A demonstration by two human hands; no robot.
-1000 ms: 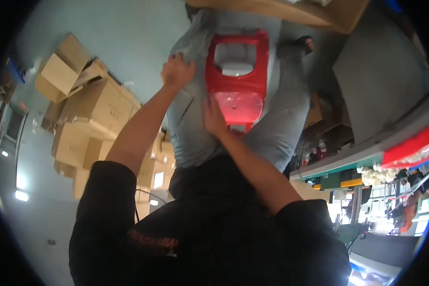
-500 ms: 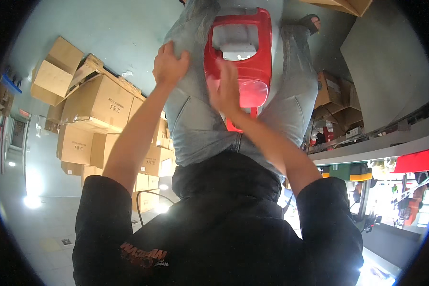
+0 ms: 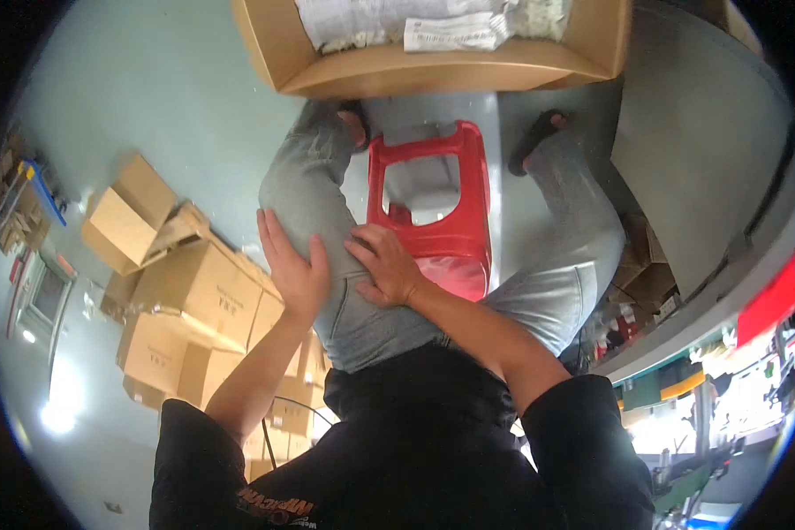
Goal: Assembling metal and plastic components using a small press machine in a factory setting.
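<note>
My left hand (image 3: 296, 276) lies flat on the jeans (image 3: 296, 190) over my left thigh, its fingers stretched and the thumb apart. Beside it, my right hand (image 3: 387, 268) reaches across to the inner side of the same leg. Its fingers are slightly bent and apart, resting on the denim, and no held thing shows in it. A red plastic stool (image 3: 475, 212) with a large opening in its frame stands between my legs, just past my right hand.
An open cardboard box (image 3: 468, 75) with wrapped packages inside is at the far edge. Stacked cartons (image 3: 205, 287) and an empty open carton (image 3: 119, 225) stand at the left. A curved grey-edged workbench (image 3: 707, 305) runs along the right, with more boxes (image 3: 649, 269) beneath.
My right hand has moved left from above the stool onto my left thigh. The view has shifted, bringing the open box in at the far edge. My left hand stays on the thigh.
</note>
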